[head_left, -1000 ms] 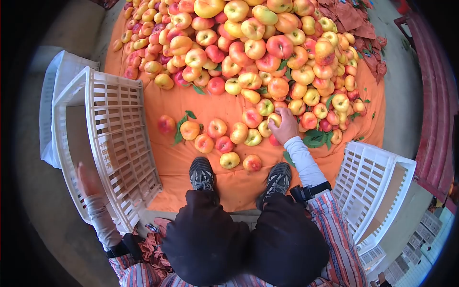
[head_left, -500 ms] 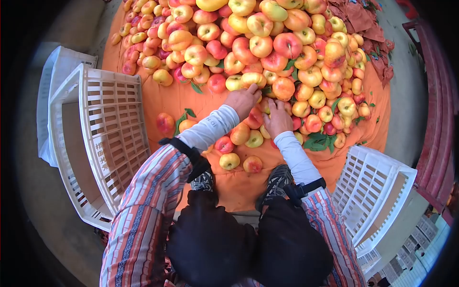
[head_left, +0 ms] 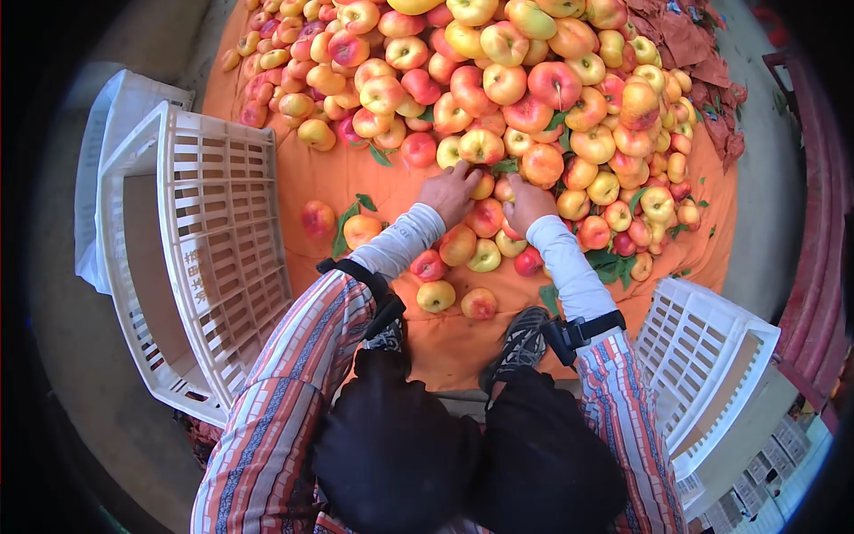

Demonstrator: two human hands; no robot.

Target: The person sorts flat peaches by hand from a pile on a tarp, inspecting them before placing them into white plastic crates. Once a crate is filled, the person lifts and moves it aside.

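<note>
A large heap of red and yellow flat nectarines point(head_left: 503, 85) fills the upper middle of the view. My left hand point(head_left: 450, 194) reaches to its near edge, fingers curled against a yellow-orange nectarine point(head_left: 483, 185). Just right of it, my right hand point(head_left: 531, 205) has its thumb and fingers closed about a small reddish nectarine point(head_left: 503, 190). Both palms face away, so part of each grip is hidden. Below the hands lie several loose nectarines, among them a yellow-green one point(head_left: 485, 255) and a red-orange one point(head_left: 479, 303).
An orange cloth point(head_left: 311, 187) lies under the fruit. White plastic crates stand at the left point(head_left: 227, 222) and the right point(head_left: 698, 329). Green leaves point(head_left: 614, 265) lie among the fruit. My shoe point(head_left: 520, 343) rests at the cloth's near edge. Dark red metal point(head_left: 814, 231) runs along the far right.
The view has shifted slightly. My right hand has moved a little forward to a nectarine, and my left hand has drawn slightly left along the heap's edge. Fewer fruits are covered by my hands.
</note>
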